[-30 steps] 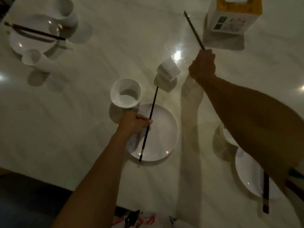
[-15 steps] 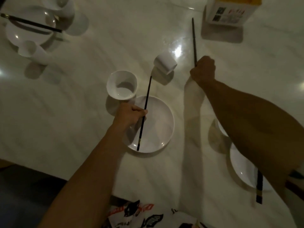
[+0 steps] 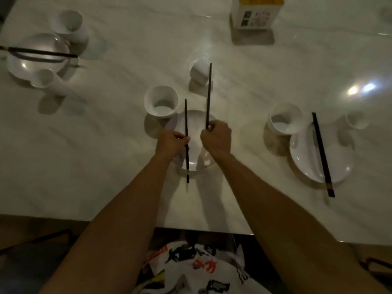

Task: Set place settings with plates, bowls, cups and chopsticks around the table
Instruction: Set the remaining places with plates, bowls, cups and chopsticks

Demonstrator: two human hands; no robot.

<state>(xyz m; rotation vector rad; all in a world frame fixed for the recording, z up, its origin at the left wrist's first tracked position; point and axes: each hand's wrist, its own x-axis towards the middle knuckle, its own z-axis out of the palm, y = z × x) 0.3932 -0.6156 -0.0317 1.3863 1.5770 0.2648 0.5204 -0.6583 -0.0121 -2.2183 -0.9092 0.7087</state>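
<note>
One dark chopstick (image 3: 186, 124) is gripped in the left hand (image 3: 170, 143), with the fingers curled round its middle. It is held lengthwise over the left part of the middle plate (image 3: 196, 118), its near end past the rim toward the table edge; whether it touches the plate cannot be told. A second chopstick (image 3: 209, 92) is clenched by its lower end in the fist of the right hand (image 3: 216, 139), with the shaft raised and pointed away toward the middle cup (image 3: 198, 71).

Both hands are held over the same plate, just apart. It is judged that the two sticks are being brought together so that they can be laid down as a pair. The middle bowl (image 3: 161, 101) is set just beyond the plate on the left and the cup further back, so only chopsticks seem to be lacking here.

At the right setting a laid pair (image 3: 321, 153) is placed lengthwise across the right plate (image 3: 305, 164), with the right bowl (image 3: 285, 119) and right cup (image 3: 357, 119) beside it, and this can be taken as the pattern to match. Far-left chopsticks (image 3: 40, 53) are laid across the far-left plate (image 3: 23, 66). A box (image 3: 256, 11) is stood at the far side of the table (image 3: 106, 145)
</note>
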